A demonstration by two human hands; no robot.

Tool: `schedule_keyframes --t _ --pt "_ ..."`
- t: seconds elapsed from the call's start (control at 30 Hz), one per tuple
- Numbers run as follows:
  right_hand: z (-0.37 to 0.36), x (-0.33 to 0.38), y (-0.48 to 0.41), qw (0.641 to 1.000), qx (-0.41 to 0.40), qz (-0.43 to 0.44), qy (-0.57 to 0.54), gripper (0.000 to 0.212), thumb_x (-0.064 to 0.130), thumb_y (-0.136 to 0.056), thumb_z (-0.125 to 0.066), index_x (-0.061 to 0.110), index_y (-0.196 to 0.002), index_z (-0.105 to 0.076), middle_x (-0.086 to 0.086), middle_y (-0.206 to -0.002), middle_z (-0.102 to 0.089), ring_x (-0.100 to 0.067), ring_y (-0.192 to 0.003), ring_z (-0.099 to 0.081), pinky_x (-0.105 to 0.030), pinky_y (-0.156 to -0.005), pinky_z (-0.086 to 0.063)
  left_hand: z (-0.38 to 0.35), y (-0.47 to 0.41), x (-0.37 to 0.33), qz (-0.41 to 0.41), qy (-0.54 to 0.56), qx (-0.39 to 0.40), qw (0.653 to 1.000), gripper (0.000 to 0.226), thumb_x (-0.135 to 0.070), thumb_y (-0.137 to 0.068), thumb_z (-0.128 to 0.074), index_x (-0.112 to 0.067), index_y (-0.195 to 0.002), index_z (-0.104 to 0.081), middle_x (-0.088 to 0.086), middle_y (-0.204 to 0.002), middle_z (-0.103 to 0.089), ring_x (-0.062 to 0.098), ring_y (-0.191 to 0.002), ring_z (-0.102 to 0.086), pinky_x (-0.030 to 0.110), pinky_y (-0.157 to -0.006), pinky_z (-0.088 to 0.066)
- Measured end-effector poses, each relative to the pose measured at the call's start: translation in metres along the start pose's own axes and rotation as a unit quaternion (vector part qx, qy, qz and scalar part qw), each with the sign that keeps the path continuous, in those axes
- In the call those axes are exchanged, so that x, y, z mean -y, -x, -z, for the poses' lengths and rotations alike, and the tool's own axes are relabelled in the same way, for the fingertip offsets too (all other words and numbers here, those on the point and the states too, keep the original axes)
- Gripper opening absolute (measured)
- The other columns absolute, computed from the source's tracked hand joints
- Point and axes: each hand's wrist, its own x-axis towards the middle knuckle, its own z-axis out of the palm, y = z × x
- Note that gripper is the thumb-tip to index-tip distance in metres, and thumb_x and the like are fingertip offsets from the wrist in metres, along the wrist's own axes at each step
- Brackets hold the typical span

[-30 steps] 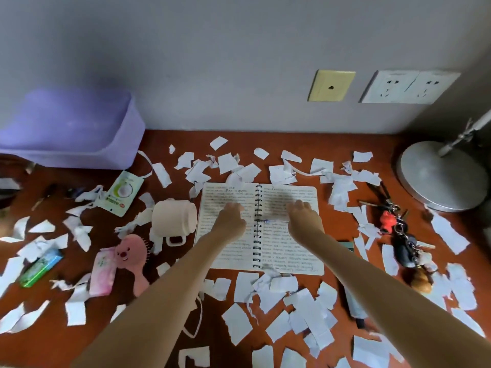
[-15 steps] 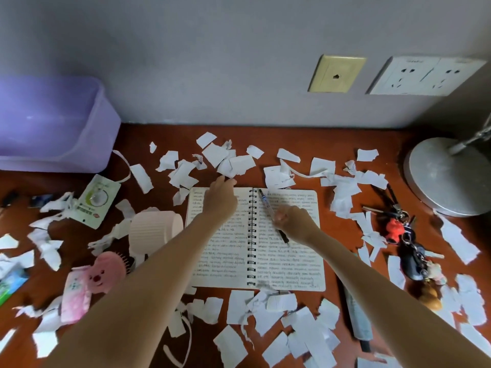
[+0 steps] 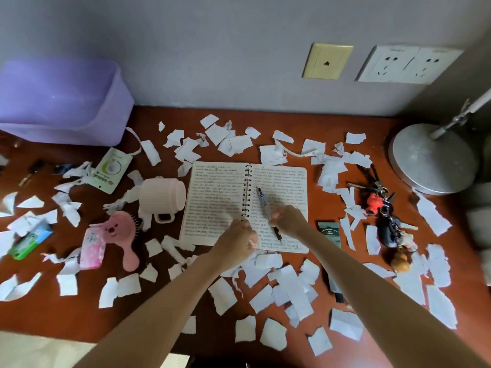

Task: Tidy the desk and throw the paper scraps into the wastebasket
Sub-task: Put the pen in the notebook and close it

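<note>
Just one view, worn on the head. Looking forward and down on the desk [image 3: 79,314] from close above. Wall [image 3: 212,49] at the far side, desk's near edge at the bottom.

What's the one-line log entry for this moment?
right hand: holds pen | left hand: at notebook's near edge | scraps: on desk

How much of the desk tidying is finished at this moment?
Done: almost nothing; paper scraps cover the desk. In hand: the right hand pinches the pen over the open notebook, the left hand beside it. Left: every scrap into the purple wastebasket.
</note>
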Motion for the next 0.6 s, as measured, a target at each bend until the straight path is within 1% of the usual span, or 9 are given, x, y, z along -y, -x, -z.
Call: schedule_keyframes --t 0.07,0.13,0.2,0.27,0.33,0.4,0.43,0.5,0.6 --pt "-0.006 -0.004 0.005 1.000 0.004 -0.001 -0.007 0.028 0.004 -0.087 -0.058 -0.001 -0.114 -0.064 -0.015 -0.124 -0.062 -0.025 -0.098 -0.062 -0.029 -0.089 -0.048 -0.004 0.004 -0.002 -0.014 -0.052 -0.005 0.999 0.023 -0.016 -0.092 -0.051 -0.009 -0.108 -0.066 0.003 -0.120 -0.050 0.017 -0.120 -0.040 0.028 -0.100 -0.042" --pt "-0.011 -0.008 0.010 1.000 -0.001 -0.006 -0.009 0.029 0.004 -0.087 -0.058 -0.001 -0.114 -0.064 -0.015 -0.125 -0.062 -0.023 -0.093 -0.060 -0.028 -0.086 -0.048 -0.007 0.007 -0.004 -0.030 -0.093 -0.018 0.995 0.026 -0.018 -0.094 -0.046 -0.007 -0.104 -0.068 0.003 -0.119 -0.050 0.018 -0.117 -0.039 0.029 -0.097 -0.041" --pt "-0.017 -0.010 0.013 0.999 -0.022 -0.016 -0.020 0.029 0.007 -0.087 -0.059 -0.001 -0.114 -0.063 -0.015 -0.122 -0.063 -0.023 -0.090 -0.062 -0.022 -0.072 -0.048 -0.010 0.014 -0.002 -0.049 -0.086 -0.026 0.995 0.031 -0.023 -0.094 -0.047 -0.006 -0.104 -0.070 0.001 -0.117 -0.050 0.016 -0.117 -0.038 0.028 -0.098 -0.037" --pt "-0.023 -0.011 0.014 0.998 -0.045 -0.031 -0.044 0.028 0.011 -0.087 -0.060 -0.001 -0.112 -0.063 -0.015 -0.116 -0.066 -0.016 -0.073 -0.058 -0.016 -0.058 -0.042 -0.011 0.021 0.000 -0.037 -0.021 -0.066 0.997 0.031 -0.027 -0.093 -0.050 -0.005 -0.102 -0.071 0.000 -0.115 -0.053 0.014 -0.115 -0.041 0.023 -0.098 -0.036" --pt "-0.029 -0.009 0.012 0.995 -0.064 -0.043 -0.065 0.024 0.012 -0.086 -0.062 -0.002 -0.105 -0.065 -0.015 -0.103 -0.068 -0.010 -0.060 -0.052 -0.015 -0.053 -0.041 -0.007 0.026 0.004 0.033 0.051 -0.161 0.985 0.026 -0.022 -0.093 -0.051 -0.002 -0.095 -0.069 0.003 -0.113 -0.055 0.015 -0.113 -0.046 0.019 -0.096 -0.037" --pt "-0.033 -0.004 0.008 0.993 -0.075 -0.049 -0.076 0.016 0.012 -0.085 -0.063 -0.003 -0.091 -0.067 -0.011 -0.080 -0.065 -0.010 -0.055 -0.050 -0.017 -0.051 -0.041 0.001 0.025 0.010 0.147 0.092 -0.239 0.955 0.020 -0.015 -0.094 -0.047 -0.003 -0.099 -0.062 0.007 -0.117 -0.053 0.019 -0.114 -0.046 0.021 -0.095 -0.039" --pt "-0.034 0.001 0.005 0.993 -0.075 -0.050 -0.074 0.014 0.012 -0.085 -0.062 0.000 -0.079 -0.065 -0.007 -0.070 -0.060 -0.010 -0.053 -0.049 -0.017 -0.050 -0.040 0.006 0.022 0.012 0.202 0.101 -0.243 0.943 0.020 -0.014 -0.093 -0.045 -0.004 -0.106 -0.058 0.009 -0.122 -0.050 0.021 -0.117 -0.045 0.025 -0.097 -0.039" --pt "-0.037 0.010 -0.002 0.994 -0.076 -0.041 -0.063 0.028 0.012 -0.085 -0.061 0.009 -0.058 -0.053 -0.002 -0.058 -0.052 -0.010 -0.049 -0.044 -0.018 -0.049 -0.039 0.016 0.016 0.019 0.295 0.114 -0.201 0.927 0.033 -0.013 -0.091 -0.046 -0.007 -0.123 -0.046 0.010 -0.137 -0.039 0.025 -0.127 -0.037 0.037 -0.106 -0.034" --pt "-0.041 0.019 -0.012 0.994 -0.090 -0.041 -0.052 0.037 0.010 -0.084 -0.059 0.013 -0.051 -0.044 -0.001 -0.052 -0.045 -0.011 -0.045 -0.039 -0.022 -0.049 -0.039 0.021 0.008 0.030 0.404 0.169 -0.148 0.887 0.055 -0.019 -0.090 -0.050 -0.005 -0.139 -0.027 0.014 -0.147 -0.025 0.031 -0.136 -0.026 0.047 -0.115 -0.023"
